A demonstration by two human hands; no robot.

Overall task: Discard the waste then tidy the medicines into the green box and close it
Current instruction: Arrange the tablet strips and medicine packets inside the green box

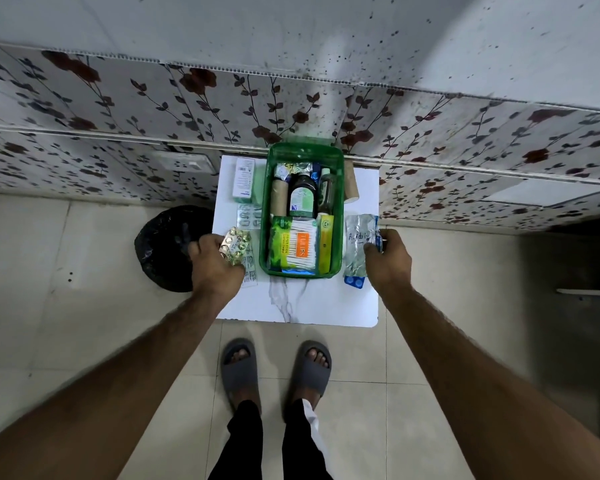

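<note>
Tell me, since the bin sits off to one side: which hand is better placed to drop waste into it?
The left hand. The black-lined bin sits right beside it at the table's left edge, while the right hand is across the green box, on the silver strip.

White marbled table point(302, 306) — green box point(266, 209), cartons point(244, 178), blister strips point(249, 216).

It looked like a room in a home. The floor point(84, 341) was laid with pale tiles, and the wall point(118, 109) wore flowered panels under stained, speckled paint. A wall socket point(184, 163) sat low beside a small white marble-look table point(302, 303). A bin lined with a black bag point(167, 247) stood by it. The person wore grey slippers point(240, 368).
</note>
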